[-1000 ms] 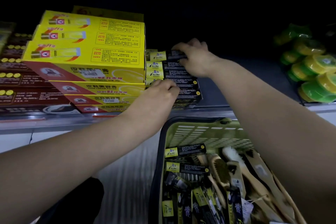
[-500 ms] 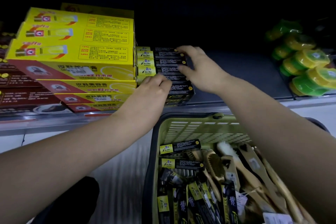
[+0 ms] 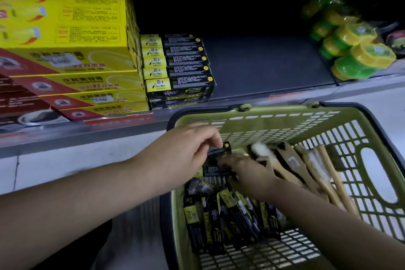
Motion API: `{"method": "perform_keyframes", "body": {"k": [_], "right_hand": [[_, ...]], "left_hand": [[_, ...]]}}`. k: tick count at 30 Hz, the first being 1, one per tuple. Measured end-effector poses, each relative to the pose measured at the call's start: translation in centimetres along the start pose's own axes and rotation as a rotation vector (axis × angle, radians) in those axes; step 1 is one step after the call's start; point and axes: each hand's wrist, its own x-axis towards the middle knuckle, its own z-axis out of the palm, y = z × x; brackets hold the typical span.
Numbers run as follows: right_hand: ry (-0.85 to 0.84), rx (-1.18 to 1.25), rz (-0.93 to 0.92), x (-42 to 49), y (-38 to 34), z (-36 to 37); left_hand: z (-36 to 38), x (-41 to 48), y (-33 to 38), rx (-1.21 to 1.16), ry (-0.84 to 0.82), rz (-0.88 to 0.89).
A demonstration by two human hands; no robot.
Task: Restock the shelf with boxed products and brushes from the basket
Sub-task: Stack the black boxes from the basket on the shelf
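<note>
A green basket [image 3: 372, 173] stands below the shelf [image 3: 263, 61], holding several black-and-yellow boxes [image 3: 225, 215] and wooden brushes [image 3: 315, 171]. My left hand [image 3: 186, 149] pinches one small black box [image 3: 219, 150] at the basket's far left corner. My right hand [image 3: 245, 171] reaches into the basket and grips another black box [image 3: 214, 170] lying just below the first. On the shelf, a neat stack of the same black-and-yellow boxes [image 3: 177, 68] sits beside large yellow boxes [image 3: 65, 35].
Green and yellow round tubs [image 3: 355, 50] are stacked at the shelf's right end. Dark red boxes [image 3: 19, 103] lie at the far left. A bare stretch of dark shelf lies between the black stack and the tubs.
Both hands have left the black stack on the shelf and come down into the basket. Each now holds a black box there.
</note>
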Motion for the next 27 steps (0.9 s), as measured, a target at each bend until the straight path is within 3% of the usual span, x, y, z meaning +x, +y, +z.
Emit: {"method": "perform_keyframes", "body": {"k": [3,6,10,14,15,21,25,27], "right_hand": [[-0.080,-0.329,-0.008,0.7,0.6,1.8],[0.009,-0.453,-0.041,0.8,1.2,2.4],[0.201,-0.019,0.107,-2.1,1.6,1.3],[0.274,0.758,0.186,-5.5,0.0,0.5],[0.277,0.859,0.177,-6.0,-0.7,0.6],[0.298,0.853,0.080,-7.2,-4.0,0.1],[0.087,0.953,-0.090,-6.9,-4.0,-1.2],[0.083,0.923,0.002,-5.8,-2.5,-1.0]], "left_hand": [[0.4,0.2,-0.3,0.074,-0.059,-0.004],[0.4,0.3,-0.2,0.108,-0.069,-0.024],[0.7,-0.1,0.3,-0.138,-0.159,-0.155],[2.1,-0.4,1.6,-0.700,-0.321,-0.554],[2.7,-0.4,1.8,-0.806,-0.329,-0.648],[5.9,0.3,1.7,-1.075,-0.050,-0.852],[6.6,0.6,0.6,-1.073,0.058,-0.879],[6.8,0.6,0.4,-1.063,0.056,-0.877]]}}
